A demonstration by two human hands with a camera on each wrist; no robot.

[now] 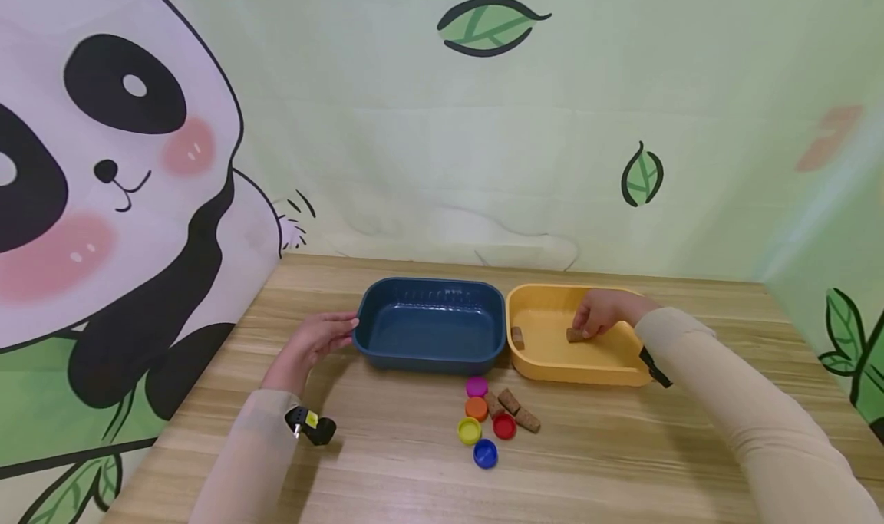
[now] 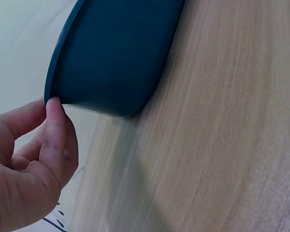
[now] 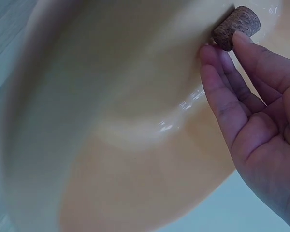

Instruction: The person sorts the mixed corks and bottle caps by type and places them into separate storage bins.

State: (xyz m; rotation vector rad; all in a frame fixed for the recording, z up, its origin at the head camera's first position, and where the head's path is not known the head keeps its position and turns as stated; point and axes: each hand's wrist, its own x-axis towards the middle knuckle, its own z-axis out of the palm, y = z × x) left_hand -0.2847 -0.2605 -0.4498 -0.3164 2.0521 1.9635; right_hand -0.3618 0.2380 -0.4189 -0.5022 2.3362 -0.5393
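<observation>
In the head view, a dark blue plastic basin [image 1: 428,360] stands beside a yellow basin [image 1: 580,372]. My left hand [image 1: 323,338] is at the blue basin's left end; the left wrist view shows its thumb and fingertips [image 2: 53,102] pinching the rim. My right hand [image 1: 606,311] reaches down into the yellow basin. Between thumb and fingertips it pinches a brown cork [image 3: 238,27], close over the basin floor. A second cork [image 1: 517,337] lies against the yellow basin's left wall.
Before the basins, bottle caps lie loosely grouped: magenta [image 1: 476,387], orange [image 1: 476,409], yellow [image 1: 470,431], red [image 1: 504,426] and blue [image 1: 486,453]. Several corks [image 1: 527,420] lie beside them on the wooden table [image 1: 387,463]. A printed panda backdrop [image 1: 387,125] hangs behind.
</observation>
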